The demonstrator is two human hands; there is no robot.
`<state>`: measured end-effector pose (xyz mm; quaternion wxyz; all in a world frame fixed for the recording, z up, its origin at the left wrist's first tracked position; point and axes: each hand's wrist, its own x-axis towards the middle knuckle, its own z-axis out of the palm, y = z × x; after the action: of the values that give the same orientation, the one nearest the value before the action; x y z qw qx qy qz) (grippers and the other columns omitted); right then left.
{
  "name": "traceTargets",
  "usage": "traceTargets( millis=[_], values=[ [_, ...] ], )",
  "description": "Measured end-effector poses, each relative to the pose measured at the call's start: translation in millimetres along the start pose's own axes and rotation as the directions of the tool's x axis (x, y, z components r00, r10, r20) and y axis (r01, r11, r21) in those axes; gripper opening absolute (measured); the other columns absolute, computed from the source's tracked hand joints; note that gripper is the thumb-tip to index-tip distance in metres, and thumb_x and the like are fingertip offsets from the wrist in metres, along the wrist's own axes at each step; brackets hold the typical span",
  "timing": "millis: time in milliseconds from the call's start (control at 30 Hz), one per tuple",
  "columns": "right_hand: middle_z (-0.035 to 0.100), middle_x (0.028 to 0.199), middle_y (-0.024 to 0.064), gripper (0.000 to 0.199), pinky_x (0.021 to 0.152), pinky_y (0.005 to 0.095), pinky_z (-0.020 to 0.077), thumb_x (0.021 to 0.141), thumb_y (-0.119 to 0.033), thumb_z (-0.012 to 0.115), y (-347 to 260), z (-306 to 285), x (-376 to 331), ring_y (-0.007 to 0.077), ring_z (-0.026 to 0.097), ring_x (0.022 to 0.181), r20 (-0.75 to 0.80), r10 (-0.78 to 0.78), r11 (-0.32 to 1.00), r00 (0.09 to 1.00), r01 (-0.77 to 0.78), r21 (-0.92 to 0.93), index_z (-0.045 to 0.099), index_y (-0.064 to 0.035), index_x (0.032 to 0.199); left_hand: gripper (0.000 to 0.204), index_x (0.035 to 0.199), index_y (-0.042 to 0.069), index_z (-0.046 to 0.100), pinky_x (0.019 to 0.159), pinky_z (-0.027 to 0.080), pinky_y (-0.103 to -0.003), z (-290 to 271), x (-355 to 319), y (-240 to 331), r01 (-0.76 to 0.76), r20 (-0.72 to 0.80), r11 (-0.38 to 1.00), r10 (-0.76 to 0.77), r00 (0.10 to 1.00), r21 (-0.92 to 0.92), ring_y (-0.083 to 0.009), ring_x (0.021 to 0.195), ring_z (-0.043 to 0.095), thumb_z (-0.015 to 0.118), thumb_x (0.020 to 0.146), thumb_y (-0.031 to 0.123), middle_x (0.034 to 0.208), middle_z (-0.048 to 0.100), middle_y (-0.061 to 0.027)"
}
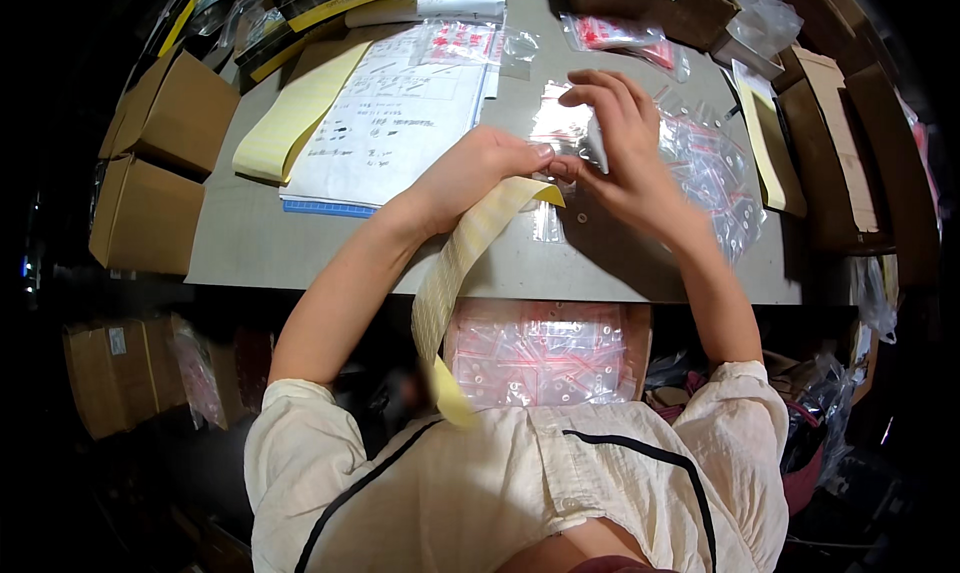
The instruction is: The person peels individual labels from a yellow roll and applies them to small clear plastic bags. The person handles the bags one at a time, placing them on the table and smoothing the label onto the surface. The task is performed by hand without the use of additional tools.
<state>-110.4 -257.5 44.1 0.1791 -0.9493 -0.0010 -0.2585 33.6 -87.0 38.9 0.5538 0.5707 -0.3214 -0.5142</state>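
A long yellow strip of labels (462, 258) hangs in a curve from my left hand (478, 173), its lower end near my shirt. My left fingers are closed on the strip's upper end. My right hand (632, 163) meets the left fingertips there, thumb and a fingertip pinched together at the strip, the other fingers raised and curved. A small white piece (598, 145) shows beside the right fingers; whether it is held I cannot tell. Beneath the hands lie clear zip bags (560, 118) with red lines. A small pale ring (582, 218) shows below the right hand.
Many small clear bags (715, 173) with rings spread at the right. An open box (540, 353) of filled bags sits below the table edge. Written sheets (385, 123) and a yellow label stack (300, 113) lie left. Cardboard boxes (165, 163) stand far left, others (830, 143) right.
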Motion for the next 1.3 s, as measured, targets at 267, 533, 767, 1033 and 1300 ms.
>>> traceTargets(
  millis=[267,533,767,1033,1300],
  values=[
    [0.071,0.109,0.0046,0.046,0.089,0.0279,0.0548,0.096,-0.010,0.075,27,-15,-4,0.0146,0.070,0.099,0.320,0.374,0.575,0.871,-0.488,0.656,0.057,-0.0061,0.138,0.032,0.110,0.006,0.079,0.051,0.035,-0.018,2,6,-6,-0.074,0.071,0.986,0.063,0.995,0.151,-0.0012,0.058,0.048,0.062,0.106,0.032,0.071,0.060,0.0059],
    [0.063,0.120,0.0125,0.034,0.100,0.0455,0.0428,0.079,-0.015,0.078,30,-31,-7,0.0357,0.057,0.111,0.075,-0.045,0.995,0.996,0.037,0.093,0.068,-0.0072,0.111,0.031,0.115,0.004,0.079,0.060,0.043,-0.017,-3,1,1,-0.106,-0.071,0.993,0.109,0.991,0.046,-0.0007,0.066,0.055,0.059,0.107,0.027,0.071,0.055,0.0079],
    [0.058,0.119,0.0156,0.027,0.109,0.0498,0.0358,0.080,-0.012,0.073,9,-2,-20,0.0372,0.050,0.117,0.316,-0.073,0.997,0.946,0.060,0.052,0.068,-0.0032,0.105,0.032,0.114,0.003,0.077,0.051,0.031,-0.017,-8,-4,12,-0.110,-0.135,0.990,0.122,0.983,0.088,0.0005,0.055,0.040,0.061,0.106,0.029,0.065,0.044,0.0108],
    [0.066,0.108,0.0079,0.022,0.094,0.0383,0.0440,0.094,-0.027,0.073,24,-11,-7,0.0289,0.052,0.109,-0.089,0.264,0.923,0.960,-0.225,0.311,0.068,-0.0072,0.102,0.037,0.130,0.002,0.069,0.051,0.035,-0.016,8,-6,16,-0.073,-0.100,0.997,0.075,0.992,0.020,0.0023,0.058,0.050,0.069,0.104,0.027,0.070,0.058,0.0096],
    [0.066,0.113,0.0095,0.020,0.101,0.0402,0.0411,0.089,-0.018,0.074,-2,-10,-2,0.0315,0.053,0.113,-0.265,-0.003,0.995,0.964,0.029,0.095,0.067,-0.0065,0.105,0.029,0.111,-0.001,0.078,0.056,0.042,-0.020,3,-5,7,-0.075,-0.128,0.994,0.065,0.990,-0.078,-0.0025,0.062,0.057,0.068,0.103,0.024,0.075,0.066,0.0026]
  ],
)
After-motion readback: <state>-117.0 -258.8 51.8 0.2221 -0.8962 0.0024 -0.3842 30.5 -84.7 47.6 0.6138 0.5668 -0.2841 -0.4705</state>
